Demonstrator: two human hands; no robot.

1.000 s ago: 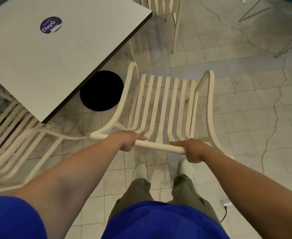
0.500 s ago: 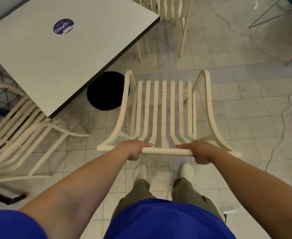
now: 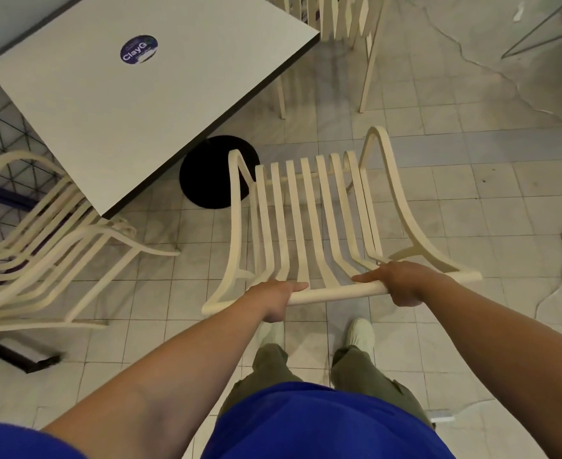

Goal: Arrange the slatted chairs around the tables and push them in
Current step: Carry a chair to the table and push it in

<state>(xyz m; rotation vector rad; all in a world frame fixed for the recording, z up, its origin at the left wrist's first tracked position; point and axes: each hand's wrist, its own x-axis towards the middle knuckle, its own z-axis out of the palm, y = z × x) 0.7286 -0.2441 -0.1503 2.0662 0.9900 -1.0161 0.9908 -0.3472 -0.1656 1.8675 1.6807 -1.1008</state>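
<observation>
A cream slatted chair (image 3: pixel 309 213) stands on the tiled floor straight ahead of me, its seat pointing away toward the grey square table (image 3: pixel 134 104). My left hand (image 3: pixel 278 298) and my right hand (image 3: pixel 402 283) both grip the round top rail of its backrest, about a shoulder's width apart. The chair's front left corner overlaps the table's black round base (image 3: pixel 206 173). The seat lies to the right of the table's near corner, not under the top.
A second cream slatted chair (image 3: pixel 41 256) sits at the left, partly tucked under the table's near corner. A third (image 3: pixel 346 24) stands beyond the table's far right corner. A black metal frame foot (image 3: pixel 18 354) lies on the floor at lower left. Wire chair legs (image 3: pixel 544 31) show at top right.
The chair has swung so that its seat now tilts slightly left, toward the table base, and it sits more to the right in view. Both hands have kept their grip on the top rail.
</observation>
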